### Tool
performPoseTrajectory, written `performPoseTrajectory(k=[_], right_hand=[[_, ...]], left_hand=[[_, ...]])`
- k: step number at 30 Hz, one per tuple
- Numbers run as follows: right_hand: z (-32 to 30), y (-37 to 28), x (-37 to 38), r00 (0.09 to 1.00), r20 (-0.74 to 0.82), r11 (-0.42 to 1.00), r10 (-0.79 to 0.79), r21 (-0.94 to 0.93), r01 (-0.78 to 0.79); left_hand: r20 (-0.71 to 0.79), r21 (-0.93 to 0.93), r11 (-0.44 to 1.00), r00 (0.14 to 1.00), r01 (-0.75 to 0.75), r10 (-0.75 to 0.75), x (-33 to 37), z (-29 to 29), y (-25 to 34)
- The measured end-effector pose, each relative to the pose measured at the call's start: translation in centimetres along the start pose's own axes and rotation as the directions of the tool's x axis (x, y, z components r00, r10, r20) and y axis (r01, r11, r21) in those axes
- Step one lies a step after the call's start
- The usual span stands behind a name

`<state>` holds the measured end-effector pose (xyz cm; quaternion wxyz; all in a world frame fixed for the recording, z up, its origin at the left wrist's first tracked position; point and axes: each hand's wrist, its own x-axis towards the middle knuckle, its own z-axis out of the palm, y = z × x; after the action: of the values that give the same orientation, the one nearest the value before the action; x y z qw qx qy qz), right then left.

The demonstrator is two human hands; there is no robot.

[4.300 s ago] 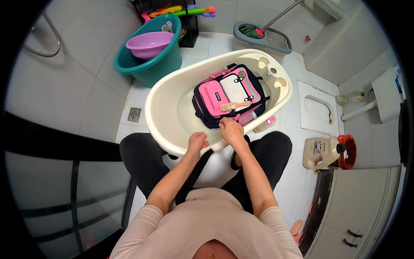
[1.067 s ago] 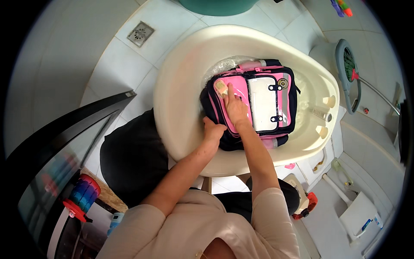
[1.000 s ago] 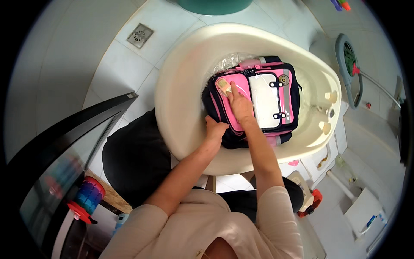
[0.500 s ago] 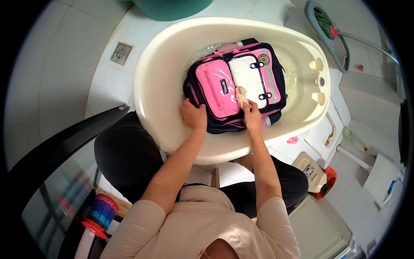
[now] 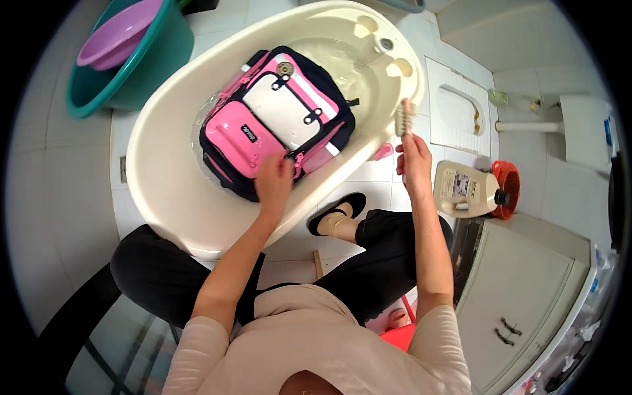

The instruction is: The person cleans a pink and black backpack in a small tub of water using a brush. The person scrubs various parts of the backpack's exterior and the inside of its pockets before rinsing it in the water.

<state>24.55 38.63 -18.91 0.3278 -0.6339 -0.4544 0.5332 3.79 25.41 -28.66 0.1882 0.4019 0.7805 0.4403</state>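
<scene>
basin (image 5: pixel 161 69) at far left: teal, deep, held a purple bowl (image 5: pixel 122 36) inside. saw next the cream tub (image 5: pixel 153 158), set slantwise from lower left to upper right, with clear water (image 5: pixel 339 56) around the bag and toward the far end.

found the backpack (image 5: pixel 276 122) in the tub, front face up, pink, white and navy. lay ahead of both hands and mostly to the left, long axis roughly in line with the tub's, pink pocket toward the lower left, navy end toward the upper right.

noted the left hand (image 5: pixel 274 179) as clearly nearer: stretched over the near rim, fingers at the bag's near side by the pocket's corner. could not tell, for the blur, whether gripping or only touching.

passed a black shoe (image 5: pixel 339 212) on the floor, then a pink object (image 5: pixel 382 152) just outside the tub, too hidden to name.

saw the right hand (image 5: pixel 416 163) well apart from the left, beyond the tub's right rim, clamped on a small brush (image 5: pixel 402 120), bristles turned left toward the tub. judged the backpack to lie leftward across the rim, clear of the brush.

finished rightward with a squat toilet (image 5: pixel 441 82), a beige jug (image 5: pixel 453 191), a red bin (image 5: pixel 509 176) and a pale cabinet (image 5: pixel 523 276).
</scene>
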Motion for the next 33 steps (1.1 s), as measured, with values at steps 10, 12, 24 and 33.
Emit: performPoseTrajectory(k=[10,12,24,33], right_hand=[[1.1,12.2,-5.2,0.865,0.090,0.590,0.493,0.696,-0.409],[1.2,12.1,-5.1,0.868,0.087,0.601,0.488,0.688,-0.407],[0.8,15.0,-3.7,0.873,0.048,0.506,0.485,0.799,-0.325],[0.8,15.5,-3.4,0.879,0.067,0.510,0.472,0.793,-0.334]], left_hand=[[0.653,-0.058,0.700,0.503,-0.712,0.566,3.4,14.7,10.5],[0.749,0.005,0.652,0.435,-0.758,0.500,3.4,15.9,11.2],[0.652,-0.053,0.995,0.758,0.081,-0.027,0.4,17.8,12.4],[0.546,0.120,0.993,0.835,0.001,-0.067,0.4,17.4,12.1]])
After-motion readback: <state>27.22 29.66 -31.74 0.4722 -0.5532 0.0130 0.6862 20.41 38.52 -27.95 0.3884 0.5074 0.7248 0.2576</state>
